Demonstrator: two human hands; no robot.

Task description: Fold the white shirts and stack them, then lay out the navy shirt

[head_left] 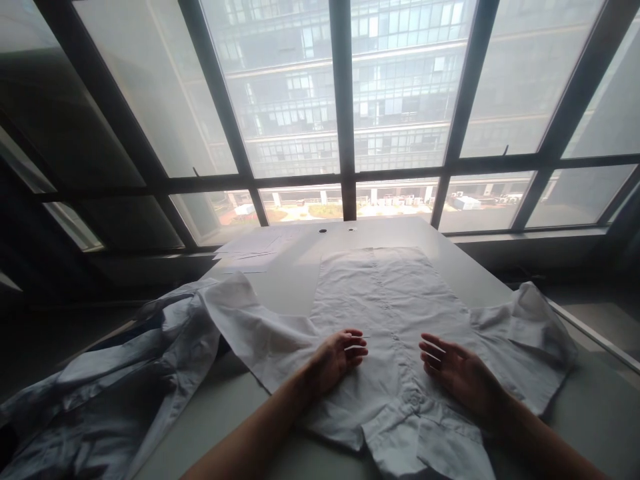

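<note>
A white button-up shirt [350,293] lies front up on the table, its collar [415,427] towards me and its hem at the far end. One sleeve [265,327] spreads to the left, and the other sleeve [525,347] to the right, its end bunched up. Over the left half of the chest is my left hand [340,360], fingers apart and slightly curled. A thin line shows by its fingertips; I cannot make out what it is. My right hand [457,370] is over the right half, palm turned inward, fingers apart and holding nothing.
A heap of pale garments [135,380] hangs over the left side, touching the left sleeve. Sheets of paper [250,250] lie at the table's [287,293] far left corner. A dark round hole [323,231] is near the far edge, before tall windows [290,87].
</note>
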